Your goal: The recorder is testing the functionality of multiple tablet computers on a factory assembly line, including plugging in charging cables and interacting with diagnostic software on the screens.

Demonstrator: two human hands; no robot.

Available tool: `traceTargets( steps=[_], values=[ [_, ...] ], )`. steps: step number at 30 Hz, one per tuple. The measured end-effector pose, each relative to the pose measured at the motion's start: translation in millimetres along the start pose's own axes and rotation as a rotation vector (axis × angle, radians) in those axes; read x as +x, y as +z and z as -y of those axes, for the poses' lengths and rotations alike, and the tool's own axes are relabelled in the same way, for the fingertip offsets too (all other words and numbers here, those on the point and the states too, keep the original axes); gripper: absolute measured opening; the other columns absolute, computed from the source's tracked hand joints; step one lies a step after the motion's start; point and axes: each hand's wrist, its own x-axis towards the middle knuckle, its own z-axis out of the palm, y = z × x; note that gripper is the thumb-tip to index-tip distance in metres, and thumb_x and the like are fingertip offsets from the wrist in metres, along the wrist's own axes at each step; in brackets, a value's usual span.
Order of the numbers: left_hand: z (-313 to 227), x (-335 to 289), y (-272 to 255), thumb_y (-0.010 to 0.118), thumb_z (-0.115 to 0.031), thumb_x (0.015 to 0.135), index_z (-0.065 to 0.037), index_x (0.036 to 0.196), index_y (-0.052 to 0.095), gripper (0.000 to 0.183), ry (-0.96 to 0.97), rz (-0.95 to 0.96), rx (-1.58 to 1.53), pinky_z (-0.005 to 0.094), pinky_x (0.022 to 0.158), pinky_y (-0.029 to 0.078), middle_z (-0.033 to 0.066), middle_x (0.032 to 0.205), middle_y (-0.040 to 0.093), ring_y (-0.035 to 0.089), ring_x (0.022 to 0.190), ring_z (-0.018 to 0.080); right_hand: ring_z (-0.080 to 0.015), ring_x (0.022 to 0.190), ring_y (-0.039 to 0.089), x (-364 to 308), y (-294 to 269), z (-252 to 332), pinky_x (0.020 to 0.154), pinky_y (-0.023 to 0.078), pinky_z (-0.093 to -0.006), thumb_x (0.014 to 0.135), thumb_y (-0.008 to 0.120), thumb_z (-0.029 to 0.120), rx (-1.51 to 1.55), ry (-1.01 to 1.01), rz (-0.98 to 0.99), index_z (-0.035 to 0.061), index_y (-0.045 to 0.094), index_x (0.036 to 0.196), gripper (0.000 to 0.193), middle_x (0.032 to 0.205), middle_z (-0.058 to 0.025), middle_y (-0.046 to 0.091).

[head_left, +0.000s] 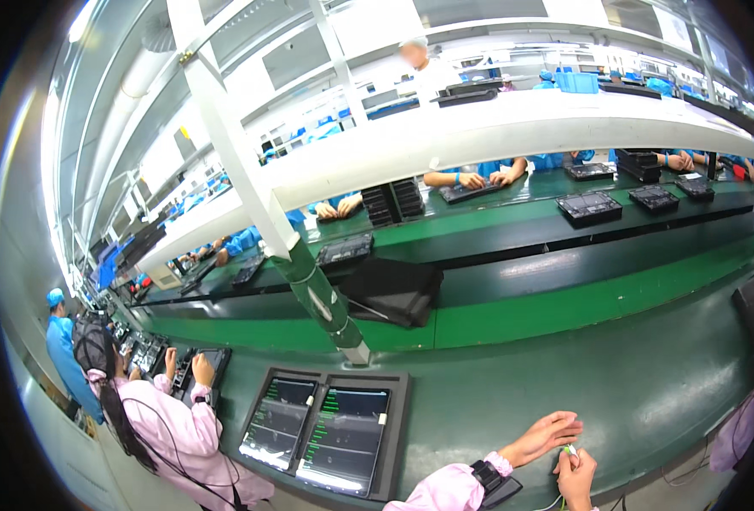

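Observation:
My left hand [547, 439] comes from a pink sleeve with a black band at the wrist. Its fingers stretch out flat over the green bench, holding nothing I can see. Just below it my right hand [575, 479] is closed in a pinch on a cable with a small white-and-green end [570, 450]. That end pokes up toward the left palm; I cannot tell whether it touches. To the left lies a dark foam tray [400, 426] holding two tablets, the near one [343, 439] and the far one [279, 417], screens lit with green lines.
A green-wrapped post [313, 294] rises behind the tray, beside a black padded cover [394, 289]. Across the conveyor [556, 268], co-workers' hands [488, 177] handle black trays and parts. At left sits a person in pink [160, 417]; another pink sleeve [735, 434] is at right.

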Motion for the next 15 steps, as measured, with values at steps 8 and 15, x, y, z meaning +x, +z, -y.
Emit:
traceTargets(
  steps=[8,15],
  values=[
    [-3.0,2.1,-3.2,0.050,-0.022,0.093,-0.001,0.122,0.041,0.036,-0.030,-0.017,0.042,0.0336,0.098,0.041,0.0165,0.120,0.047,0.048,0.113,0.0227,-0.0065,0.042,0.047,3.3,9.5,2.8,0.037,0.035,-0.0231,0.083,0.056,0.003,0.003,-0.098,-0.092,0.0043,0.036,0.058,0.032,0.048,-0.0026,0.049],
    [-5.4,2.2,2.8,0.050,-0.019,0.093,0.000,0.119,0.043,0.033,-0.045,-0.059,0.063,0.0355,0.097,0.042,0.0165,0.116,0.050,0.050,0.112,0.0246,-0.0092,0.046,0.054,1.6,3.4,4.8,0.041,0.041,-0.0256,0.080,0.058,0.003,-0.030,-0.032,-0.090,0.0035,0.037,0.056,0.032,0.048,-0.0073,0.054]
  ],
)
